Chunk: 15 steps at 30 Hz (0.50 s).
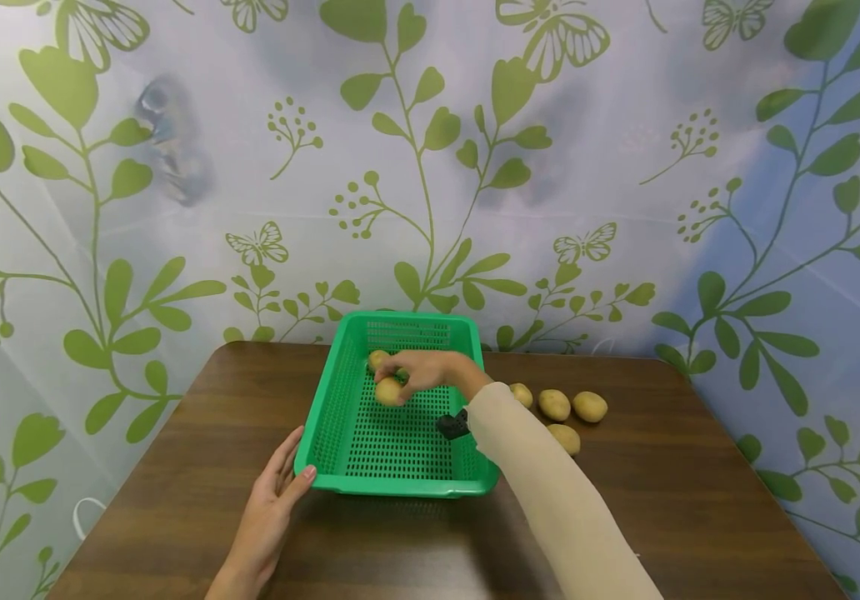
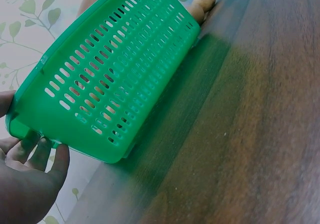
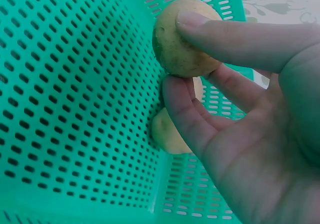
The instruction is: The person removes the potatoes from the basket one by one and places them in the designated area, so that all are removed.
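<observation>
A green plastic basket with slotted walls sits on the table. My left hand grips its near-left corner, thumb over the rim; in the left wrist view the hand has its fingers curled under that rim. Inside the basket, my right hand pinches a potato. The right wrist view shows this potato between thumb and fingers, held above the basket floor. Behind it, partly covered by the fingers, another potato lies in the basket, towards the far left.
Several potatoes lie on the brown wooden table to the right of the basket, one partly hidden by the right sleeve. A patterned curtain hangs behind the table. A black device sits under the right wrist.
</observation>
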Motion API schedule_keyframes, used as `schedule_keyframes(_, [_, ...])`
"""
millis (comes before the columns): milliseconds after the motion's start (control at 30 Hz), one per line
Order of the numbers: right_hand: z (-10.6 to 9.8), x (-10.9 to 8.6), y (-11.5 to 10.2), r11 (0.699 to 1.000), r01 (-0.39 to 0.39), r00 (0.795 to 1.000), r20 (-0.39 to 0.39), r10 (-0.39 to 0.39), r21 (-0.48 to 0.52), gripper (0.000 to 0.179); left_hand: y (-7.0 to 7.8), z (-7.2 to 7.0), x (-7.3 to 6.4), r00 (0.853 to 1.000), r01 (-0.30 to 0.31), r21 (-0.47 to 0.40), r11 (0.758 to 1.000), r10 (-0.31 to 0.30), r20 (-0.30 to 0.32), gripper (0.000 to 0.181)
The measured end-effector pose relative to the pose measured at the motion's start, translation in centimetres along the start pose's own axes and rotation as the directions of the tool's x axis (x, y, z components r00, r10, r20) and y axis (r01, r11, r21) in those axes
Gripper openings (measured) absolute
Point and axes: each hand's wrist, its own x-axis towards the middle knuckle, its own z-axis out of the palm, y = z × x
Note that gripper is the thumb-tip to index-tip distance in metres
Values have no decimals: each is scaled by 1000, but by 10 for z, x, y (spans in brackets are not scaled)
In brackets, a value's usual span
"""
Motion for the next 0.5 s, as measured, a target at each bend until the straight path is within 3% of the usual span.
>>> schedule_keyframes(267, [-8,-19,-3,1000,-22,1000,15,22,18,50,0,1,0,1000,-5,-2,1000,5,7,66])
schedule_keyframes(500, [-16,-32,-4,1000,9,999,36,-9,-4,46,0,0,1,1000,11,5,1000,-11,0,67])
